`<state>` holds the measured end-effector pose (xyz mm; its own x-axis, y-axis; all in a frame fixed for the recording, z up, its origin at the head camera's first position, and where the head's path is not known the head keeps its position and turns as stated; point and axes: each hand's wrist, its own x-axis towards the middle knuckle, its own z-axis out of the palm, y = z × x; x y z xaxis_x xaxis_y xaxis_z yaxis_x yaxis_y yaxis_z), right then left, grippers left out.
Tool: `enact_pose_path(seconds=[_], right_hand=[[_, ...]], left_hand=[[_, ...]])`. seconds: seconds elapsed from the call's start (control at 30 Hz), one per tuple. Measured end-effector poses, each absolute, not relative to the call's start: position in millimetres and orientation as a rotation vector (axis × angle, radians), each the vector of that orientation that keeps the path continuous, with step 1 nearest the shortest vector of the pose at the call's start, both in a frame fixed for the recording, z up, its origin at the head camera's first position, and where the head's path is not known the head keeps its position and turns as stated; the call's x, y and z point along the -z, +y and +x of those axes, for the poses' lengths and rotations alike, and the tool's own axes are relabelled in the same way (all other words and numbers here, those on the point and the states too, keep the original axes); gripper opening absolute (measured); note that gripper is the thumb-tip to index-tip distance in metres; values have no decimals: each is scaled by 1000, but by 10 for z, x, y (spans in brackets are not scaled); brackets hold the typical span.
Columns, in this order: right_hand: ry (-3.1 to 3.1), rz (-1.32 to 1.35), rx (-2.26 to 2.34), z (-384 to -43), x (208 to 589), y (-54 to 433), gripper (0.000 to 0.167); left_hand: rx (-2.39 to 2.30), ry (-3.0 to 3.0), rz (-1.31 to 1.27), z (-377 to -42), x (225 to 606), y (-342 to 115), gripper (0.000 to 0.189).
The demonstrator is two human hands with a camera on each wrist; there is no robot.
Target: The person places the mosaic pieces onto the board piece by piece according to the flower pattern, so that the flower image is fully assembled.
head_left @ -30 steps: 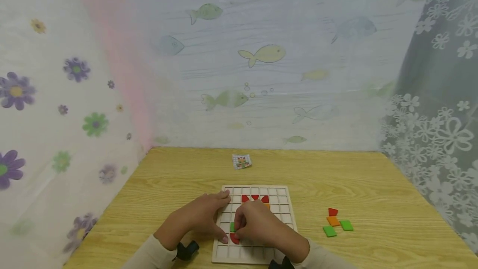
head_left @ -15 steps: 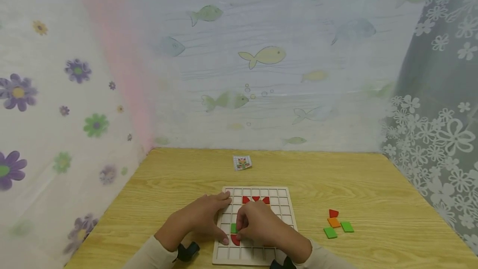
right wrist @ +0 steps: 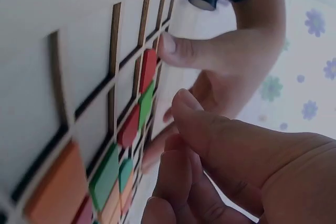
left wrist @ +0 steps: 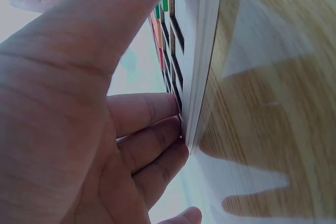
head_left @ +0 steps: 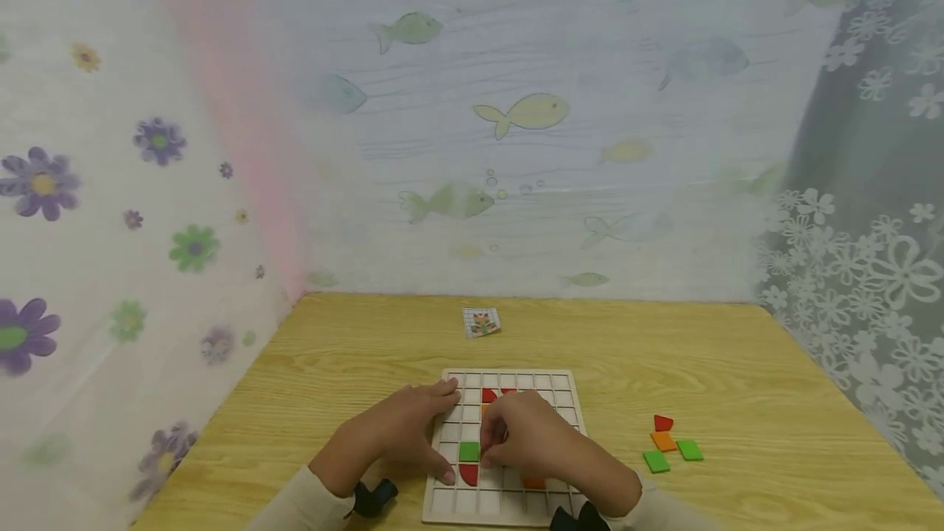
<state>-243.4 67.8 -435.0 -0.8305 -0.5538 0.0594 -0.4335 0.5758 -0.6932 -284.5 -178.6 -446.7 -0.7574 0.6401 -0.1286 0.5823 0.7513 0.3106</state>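
Observation:
A wooden grid board (head_left: 460,503) lies on the table with coloured tiles in its cells. My left hand (head_left: 401,431) rests along its left side, thumb at the lower cells and fingertips at the rim, as the left wrist view shows. My right hand (head_left: 537,433) is over the middle of the board with thumb and fingers curled together; no tile shows between them. Beside its fingertips are a green square tile (head_left: 468,451), a red rounded tile (head_left: 468,474) and another red tile (right wrist: 129,125). An orange tile (head_left: 534,483) shows under the right wrist. The hand hides other tiles.
Right of the board lie a loose red tile (head_left: 664,423), an orange tile (head_left: 663,441) and two green tiles, one of them (head_left: 655,461) nearer. A small pattern card (head_left: 482,323) lies at the back of the table. Patterned curtains surround the table.
My right hand has moved slightly right, off the red rounded tile, uncovering more of it and the green tile. The left hand stays at the board's left side.

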Motion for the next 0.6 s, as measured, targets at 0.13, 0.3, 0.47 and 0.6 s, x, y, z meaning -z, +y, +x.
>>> enact_pose_path(seconds=[0.13, 0.3, 0.47, 0.6], right_hand=[[2650, -837, 1088, -2428, 4320, 823, 19], [2665, -804, 1066, -2427, 4304, 1037, 13], [2666, -732, 1082, -2394, 4313, 1279, 10], [2700, -678, 1081, -2378, 4323, 1489, 8]], left_hand=[[-373, 2726, 939, -2832, 4470, -1773, 114], [-381, 2723, 914, -2816, 4462, -1758, 114], [-370, 2724, 926, -2825, 4471, -1754, 113], [-363, 2725, 930, -2831, 4478, -1757, 113]])
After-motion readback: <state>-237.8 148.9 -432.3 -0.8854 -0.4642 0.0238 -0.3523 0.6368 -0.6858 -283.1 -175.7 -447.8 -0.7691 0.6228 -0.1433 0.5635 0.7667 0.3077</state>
